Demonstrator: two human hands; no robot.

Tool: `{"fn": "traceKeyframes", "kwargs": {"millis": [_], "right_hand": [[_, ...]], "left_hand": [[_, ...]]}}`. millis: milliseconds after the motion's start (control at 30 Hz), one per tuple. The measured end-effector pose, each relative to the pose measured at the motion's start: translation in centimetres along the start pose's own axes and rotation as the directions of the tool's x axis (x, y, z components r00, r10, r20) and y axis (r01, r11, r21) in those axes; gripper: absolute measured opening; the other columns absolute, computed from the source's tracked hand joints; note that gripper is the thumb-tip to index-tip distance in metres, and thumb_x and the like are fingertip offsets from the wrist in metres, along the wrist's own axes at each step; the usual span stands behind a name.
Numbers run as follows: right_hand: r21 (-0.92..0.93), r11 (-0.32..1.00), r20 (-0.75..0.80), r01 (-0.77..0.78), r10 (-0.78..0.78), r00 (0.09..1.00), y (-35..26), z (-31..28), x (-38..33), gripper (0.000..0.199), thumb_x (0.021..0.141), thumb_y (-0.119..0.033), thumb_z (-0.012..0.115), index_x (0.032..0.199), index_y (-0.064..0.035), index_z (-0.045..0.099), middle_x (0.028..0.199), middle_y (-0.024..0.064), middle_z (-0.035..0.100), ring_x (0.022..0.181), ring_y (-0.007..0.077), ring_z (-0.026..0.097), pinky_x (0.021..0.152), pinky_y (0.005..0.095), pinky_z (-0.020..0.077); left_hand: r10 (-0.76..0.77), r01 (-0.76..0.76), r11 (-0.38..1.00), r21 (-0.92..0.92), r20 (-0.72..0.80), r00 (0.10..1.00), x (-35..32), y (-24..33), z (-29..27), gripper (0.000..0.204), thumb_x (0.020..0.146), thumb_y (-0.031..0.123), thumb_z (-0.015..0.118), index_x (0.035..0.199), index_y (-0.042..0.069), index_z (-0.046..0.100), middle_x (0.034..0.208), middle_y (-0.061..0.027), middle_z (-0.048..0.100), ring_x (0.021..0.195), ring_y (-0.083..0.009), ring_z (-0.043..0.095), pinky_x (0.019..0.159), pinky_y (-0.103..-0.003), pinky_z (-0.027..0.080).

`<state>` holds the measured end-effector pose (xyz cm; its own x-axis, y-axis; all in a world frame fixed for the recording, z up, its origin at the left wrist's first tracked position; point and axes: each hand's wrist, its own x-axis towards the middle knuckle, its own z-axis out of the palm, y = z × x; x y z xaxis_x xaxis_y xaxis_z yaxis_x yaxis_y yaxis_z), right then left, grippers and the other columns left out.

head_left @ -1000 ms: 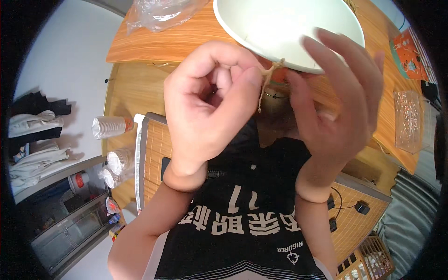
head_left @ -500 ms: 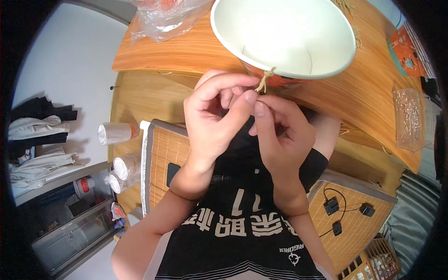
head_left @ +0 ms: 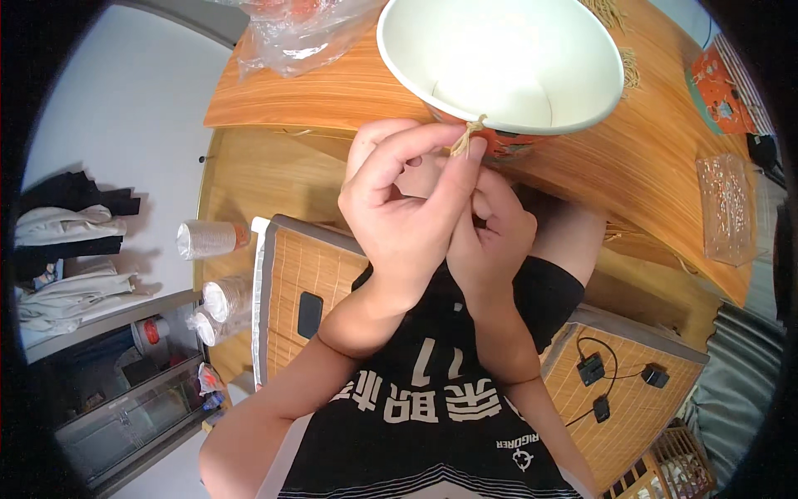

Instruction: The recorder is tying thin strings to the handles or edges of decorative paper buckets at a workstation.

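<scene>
A large paper bucket (head_left: 514, 129), white inside with a red printed outside, stands tilted at the near edge of the wooden table. At its near rim hangs a knotted loop of tan twine (head_left: 468, 135). My left hand (head_left: 397, 204) pinches the twine between thumb and index finger, just under the rim. Close against it, my right hand (head_left: 496, 237) is closed, its fingertips tucked behind the left thumb. What the right fingers grip is hidden.
Bundles of tan twine (head_left: 631, 70) lie beyond the bucket. Stacked red paper buckets (head_left: 719, 96) and a clear plastic box (head_left: 726, 212) of small pieces sit at the right. A clear plastic bag (head_left: 291, 46) lies at the left; wrapped cup stacks (head_left: 208, 239) stand lower.
My left hand has shifted slightly right and up along the twine. My right hand has drawn in behind it, so its fingertips are now covered. The bucket has moved slightly.
</scene>
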<state>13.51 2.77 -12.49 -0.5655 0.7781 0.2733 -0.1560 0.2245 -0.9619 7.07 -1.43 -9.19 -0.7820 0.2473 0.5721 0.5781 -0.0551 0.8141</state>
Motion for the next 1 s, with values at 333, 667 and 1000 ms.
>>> {"fn": "traceKeyframes", "kwargs": {"millis": [333,667,1000], "right_hand": [[-0.138,0.983,0.044,0.121,-0.116,0.992,0.3,-0.1,-0.4,0.019,0.081,-0.010,0.071,0.100,-0.0103,0.073,0.064,0.0125,0.061,0.052,0.0240,0.061,0.052,0.0320,0.0478],[-0.301,0.856,0.116,0.420,-0.405,0.907,0.9,-0.8,-1.4,0.018,0.069,-0.001,0.065,0.084,-0.0095,0.072,0.057,0.0066,0.055,0.049,0.0270,0.056,0.047,0.0372,0.0439],[-0.350,0.874,0.065,0.337,-0.336,0.940,0.2,-1.4,-0.9,0.016,0.075,-0.009,0.070,0.089,-0.0157,0.073,0.060,0.0063,0.058,0.051,0.0263,0.057,0.050,0.0371,0.0454]], "left_hand": [[0.017,-0.017,1.000,-0.016,-0.037,0.999,0.4,0.5,0.3,0.016,0.077,0.002,0.082,0.090,0.004,0.074,0.086,-0.0036,0.064,0.075,-0.0097,0.060,0.066,-0.023,0.048],[0.020,-0.021,0.999,-0.042,-0.036,0.999,1.2,0.7,0.0,0.012,0.079,0.001,0.079,0.088,0.002,0.073,0.086,-0.0041,0.064,0.074,-0.0082,0.061,0.066,-0.020,0.048],[-0.077,0.078,0.997,-0.007,0.062,0.995,0.4,0.4,-1.0,0.015,0.076,0.004,0.081,0.088,0.004,0.072,0.082,-0.0009,0.064,0.073,-0.0083,0.053,0.065,-0.022,0.044]]}}
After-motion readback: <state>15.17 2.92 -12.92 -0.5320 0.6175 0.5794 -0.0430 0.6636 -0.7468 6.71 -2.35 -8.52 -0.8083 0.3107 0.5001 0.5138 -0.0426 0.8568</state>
